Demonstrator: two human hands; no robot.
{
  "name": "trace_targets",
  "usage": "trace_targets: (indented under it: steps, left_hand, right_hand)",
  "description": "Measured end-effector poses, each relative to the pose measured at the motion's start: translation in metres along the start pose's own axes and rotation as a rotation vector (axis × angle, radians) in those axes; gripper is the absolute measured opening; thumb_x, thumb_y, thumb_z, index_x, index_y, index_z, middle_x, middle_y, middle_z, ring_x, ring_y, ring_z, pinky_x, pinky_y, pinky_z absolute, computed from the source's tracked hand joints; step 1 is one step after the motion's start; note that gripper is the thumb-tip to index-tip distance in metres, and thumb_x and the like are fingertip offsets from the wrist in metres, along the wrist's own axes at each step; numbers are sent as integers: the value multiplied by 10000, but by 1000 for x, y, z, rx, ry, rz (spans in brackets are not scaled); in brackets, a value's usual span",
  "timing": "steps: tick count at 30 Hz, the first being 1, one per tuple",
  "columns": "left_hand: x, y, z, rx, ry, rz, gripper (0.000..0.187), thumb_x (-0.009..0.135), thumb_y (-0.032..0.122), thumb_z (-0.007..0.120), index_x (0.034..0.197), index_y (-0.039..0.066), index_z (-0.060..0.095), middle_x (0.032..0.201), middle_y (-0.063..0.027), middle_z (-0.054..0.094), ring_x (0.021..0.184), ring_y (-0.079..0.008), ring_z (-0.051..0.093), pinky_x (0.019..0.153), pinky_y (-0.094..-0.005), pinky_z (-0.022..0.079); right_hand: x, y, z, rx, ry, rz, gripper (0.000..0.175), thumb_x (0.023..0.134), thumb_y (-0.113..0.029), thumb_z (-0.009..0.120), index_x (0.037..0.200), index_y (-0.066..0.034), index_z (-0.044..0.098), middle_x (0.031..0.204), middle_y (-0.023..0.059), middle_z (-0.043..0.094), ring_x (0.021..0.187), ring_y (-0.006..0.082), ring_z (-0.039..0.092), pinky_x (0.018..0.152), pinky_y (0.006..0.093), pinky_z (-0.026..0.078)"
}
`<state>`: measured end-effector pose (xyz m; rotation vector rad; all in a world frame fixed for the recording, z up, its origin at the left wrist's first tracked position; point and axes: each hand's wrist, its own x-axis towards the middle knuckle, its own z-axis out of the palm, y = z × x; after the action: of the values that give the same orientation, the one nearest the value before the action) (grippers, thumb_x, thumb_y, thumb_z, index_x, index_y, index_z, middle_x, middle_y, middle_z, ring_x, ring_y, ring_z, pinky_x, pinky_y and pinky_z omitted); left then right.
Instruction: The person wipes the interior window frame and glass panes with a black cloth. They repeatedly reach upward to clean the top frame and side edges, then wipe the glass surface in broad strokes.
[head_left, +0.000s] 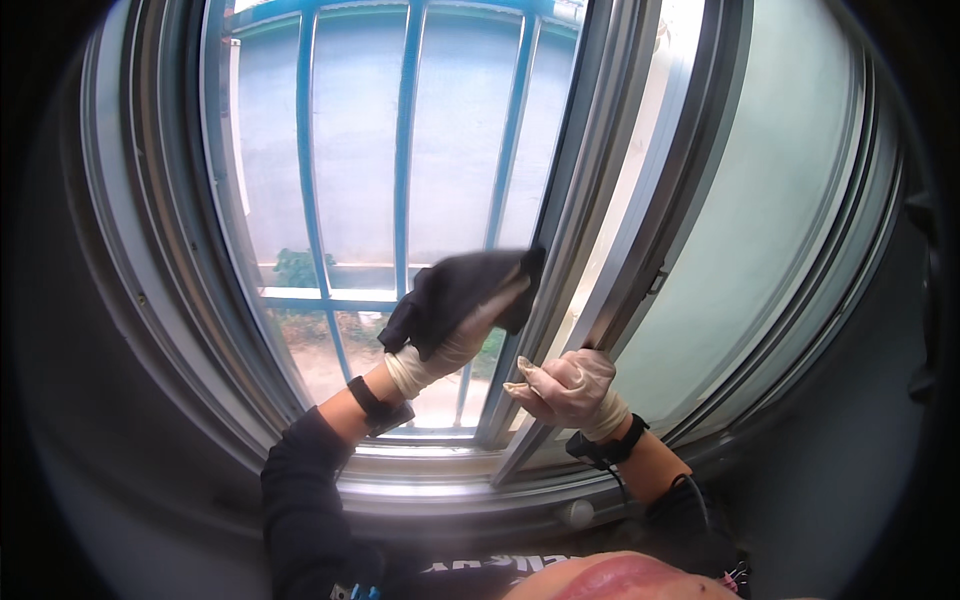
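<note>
My left hand (461, 341), in a thin whitish glove, holds a dark cloth (465, 292) that drapes over its back. Hand and cloth are in front of the window glass (360, 165), beside the dark upright frame (559, 187) at the pane's right edge. Motion blurs the cloth, and I cannot tell whether it touches the glass. Lower right, my gloved right hand (570, 386) is curled around the metal edge of a sliding sash (626, 262). Its thumb and a fingertip point left, while its other fingers are partly hidden.
Blue metal bars (405, 150) stand outside the glass, with a pale wall beyond. A frosted pane (757, 225) fills the right side. The metal sill track (420, 480) runs along the bottom, with a round whitish knob (577, 513) below it. Black devices are strapped to both wrists.
</note>
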<state>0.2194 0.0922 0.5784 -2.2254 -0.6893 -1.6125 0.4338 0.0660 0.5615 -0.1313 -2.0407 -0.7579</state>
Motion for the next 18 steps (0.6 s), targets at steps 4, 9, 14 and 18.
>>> trace_targets:
  steps: [4,9,14,18]
  left_hand:
    - [68,-14,-4,315,277,160,463,846,61,705,1303,117,656,1407,-141,566,1283,-310,544,1033,-413,472]
    - [231,-8,-2,315,478,482,455,804,47,711,1253,82,644,1379,-127,554,1318,-330,479,1094,-434,406]
    - [257,-12,16,238,399,499,308,838,80,645,1146,92,658,1217,-87,620,1135,-291,569,969,-442,444]
    - [152,-29,38,127,224,466,431,874,81,626,1303,86,595,1364,-86,583,1286,-294,519,1068,-443,420]
  right_hand:
    - [2,-3,-1,-44,-34,-2,302,791,-264,831,996,-154,638,724,-39,556,549,108,546,532,269,438]
    - [2,-6,0,-168,-84,2,305,809,-325,804,1024,-177,648,773,-61,525,579,96,506,585,254,419]
    - [3,-4,-2,-158,-99,16,255,846,-311,770,1007,-166,636,745,-72,521,582,77,531,570,238,468]
    - [5,-2,-4,-135,-104,6,273,809,-291,803,983,-140,655,753,-51,542,561,86,533,542,230,442]
